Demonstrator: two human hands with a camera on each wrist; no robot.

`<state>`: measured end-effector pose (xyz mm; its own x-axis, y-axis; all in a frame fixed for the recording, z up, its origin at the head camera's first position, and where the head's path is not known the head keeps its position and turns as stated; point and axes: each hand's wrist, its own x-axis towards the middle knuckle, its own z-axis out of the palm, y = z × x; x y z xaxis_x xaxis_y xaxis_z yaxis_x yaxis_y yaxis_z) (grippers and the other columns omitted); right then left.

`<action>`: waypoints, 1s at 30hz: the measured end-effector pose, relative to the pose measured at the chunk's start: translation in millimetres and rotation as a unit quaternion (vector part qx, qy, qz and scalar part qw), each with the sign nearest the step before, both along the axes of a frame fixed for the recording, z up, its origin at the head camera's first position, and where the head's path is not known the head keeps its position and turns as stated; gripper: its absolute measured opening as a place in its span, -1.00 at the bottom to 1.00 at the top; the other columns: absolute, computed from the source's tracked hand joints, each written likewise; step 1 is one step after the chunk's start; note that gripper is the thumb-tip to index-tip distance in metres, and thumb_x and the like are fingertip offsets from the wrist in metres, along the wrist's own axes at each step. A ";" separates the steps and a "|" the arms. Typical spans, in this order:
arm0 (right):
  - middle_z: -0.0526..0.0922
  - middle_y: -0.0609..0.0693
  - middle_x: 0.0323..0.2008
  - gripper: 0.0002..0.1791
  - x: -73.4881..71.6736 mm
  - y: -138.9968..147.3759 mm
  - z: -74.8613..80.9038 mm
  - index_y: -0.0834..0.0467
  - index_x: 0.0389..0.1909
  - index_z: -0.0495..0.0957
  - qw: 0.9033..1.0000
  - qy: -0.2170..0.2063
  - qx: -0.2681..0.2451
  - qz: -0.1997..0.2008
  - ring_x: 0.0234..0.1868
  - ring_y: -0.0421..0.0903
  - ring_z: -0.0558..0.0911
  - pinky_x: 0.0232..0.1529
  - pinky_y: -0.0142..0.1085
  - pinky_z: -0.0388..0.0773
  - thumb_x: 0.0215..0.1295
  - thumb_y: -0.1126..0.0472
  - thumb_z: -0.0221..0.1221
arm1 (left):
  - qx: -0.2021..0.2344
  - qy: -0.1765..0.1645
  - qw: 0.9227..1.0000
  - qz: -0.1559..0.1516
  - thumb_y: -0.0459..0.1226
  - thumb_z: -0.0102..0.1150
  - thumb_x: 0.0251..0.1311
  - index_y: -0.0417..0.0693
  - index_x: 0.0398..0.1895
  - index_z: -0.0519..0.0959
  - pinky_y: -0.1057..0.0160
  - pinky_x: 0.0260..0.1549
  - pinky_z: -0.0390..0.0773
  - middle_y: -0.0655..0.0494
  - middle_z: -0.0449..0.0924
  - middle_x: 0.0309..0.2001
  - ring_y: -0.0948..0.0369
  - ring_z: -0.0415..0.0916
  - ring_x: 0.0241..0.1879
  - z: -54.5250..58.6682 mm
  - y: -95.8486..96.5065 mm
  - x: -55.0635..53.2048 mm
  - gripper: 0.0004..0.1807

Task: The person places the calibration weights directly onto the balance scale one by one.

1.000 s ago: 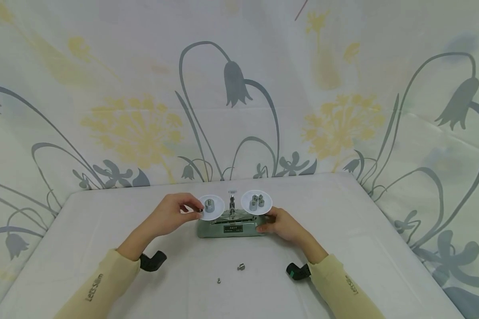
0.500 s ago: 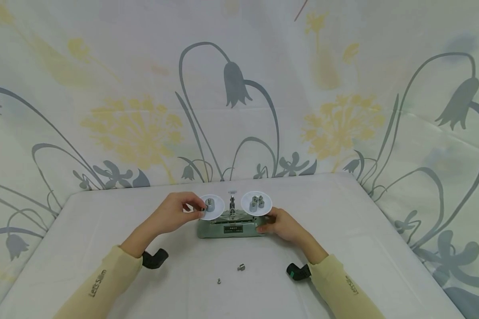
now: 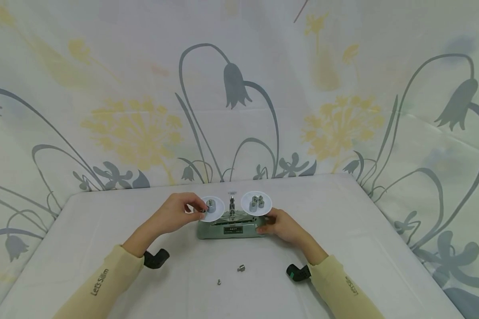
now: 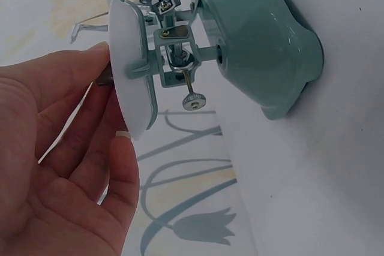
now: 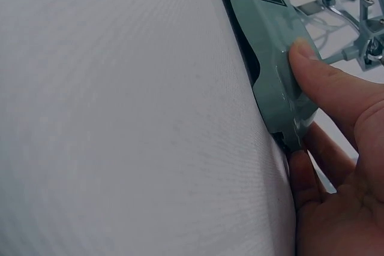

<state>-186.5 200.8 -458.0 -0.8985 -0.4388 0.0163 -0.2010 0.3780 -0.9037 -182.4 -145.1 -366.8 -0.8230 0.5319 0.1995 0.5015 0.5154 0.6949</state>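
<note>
A green balance scale [image 3: 233, 230] with two white pans stands on the table. My left hand [image 3: 178, 213] is at the outer edge of the left pan [image 3: 215, 217] and pinches a small metal weight [image 4: 105, 76] between thumb and fingers, mostly hidden. A larger cylindrical weight [image 3: 211, 205] stands upright on that pan. In the left wrist view a fingertip [image 4: 123, 139] lies right at the pan's rim. My right hand [image 3: 281, 224] grips the right end of the base, its thumb [image 5: 318, 70] on the front face. On the right pan [image 3: 257, 195] stand several metal weights [image 3: 257, 202].
Two small weights lie on the white tablecloth in front of the scale, one [image 3: 241, 268] larger than the other [image 3: 219, 282]. A black wrist mount [image 3: 156, 258] sticks out by the left sleeve. Flower-printed cloth [image 3: 235, 133] hangs behind the table.
My left hand has shifted slightly right with the small weight, in over the left pan's edge. My right hand has stayed on the base.
</note>
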 end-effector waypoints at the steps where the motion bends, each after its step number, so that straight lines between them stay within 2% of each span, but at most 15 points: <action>1: 0.57 0.07 0.15 -0.46 0.1 0.2 -0.1 0.22 0.13 0.59 1.000 0.001 -0.001 0.000 0.29 0.16 0.44 0.33 0.13 0.30 0.11 0.20 0.46 | -0.001 0.000 1.000 0.000 -0.37 0.40 0.14 -0.03 -0.22 0.70 0.18 -0.23 0.54 0.26 0.66 -0.26 0.25 0.57 -0.23 0.0 0.0 0.1 -0.85; 8: 0.58 0.06 0.15 -0.46 -0.8 -0.1 -1.0 0.22 0.13 0.59 1.000 -0.003 -0.001 -0.003 0.30 0.14 0.44 0.35 0.09 0.29 0.09 0.21 0.46 | 0.000 -0.003 1.000 0.000 -0.34 0.42 0.14 0.00 -0.24 0.70 0.17 -0.22 0.54 0.27 0.66 -0.26 0.25 0.58 -0.22 -0.2 -0.1 0.4 -0.86; 14: 0.56 0.14 0.17 -0.45 0.6 0.0 0.0 0.30 0.16 0.56 1.000 0.012 -0.001 0.001 0.29 0.18 0.44 0.32 0.13 0.31 0.13 0.27 0.44 | 0.003 -0.003 1.000 0.003 -0.35 0.41 0.14 0.01 -0.25 0.70 0.16 -0.22 0.54 0.26 0.66 -0.25 0.25 0.58 -0.22 0.2 0.1 0.8 -0.87; 23: 0.59 0.08 0.13 -0.44 0.4 1.0 -0.4 0.25 0.14 0.58 1.000 0.002 0.010 -0.008 0.26 0.13 0.48 0.31 0.08 0.34 0.10 0.20 0.46 | 0.000 -0.006 1.000 0.020 -0.34 0.38 0.17 0.01 -0.23 0.70 0.16 -0.21 0.54 0.27 0.67 -0.25 0.26 0.59 -0.20 6.5 -4.2 7.1 -0.87; 30: 0.59 0.06 0.12 -0.45 -0.3 0.5 -1.4 0.22 0.14 0.58 1.000 0.006 0.013 -0.005 0.23 0.10 0.49 0.29 0.07 0.37 0.11 0.19 0.46 | 0.005 -0.004 0.999 0.033 -0.30 0.36 0.21 0.02 -0.21 0.70 0.19 -0.20 0.57 0.28 0.67 -0.24 0.25 0.59 -0.18 4.6 -16.5 13.5 -0.90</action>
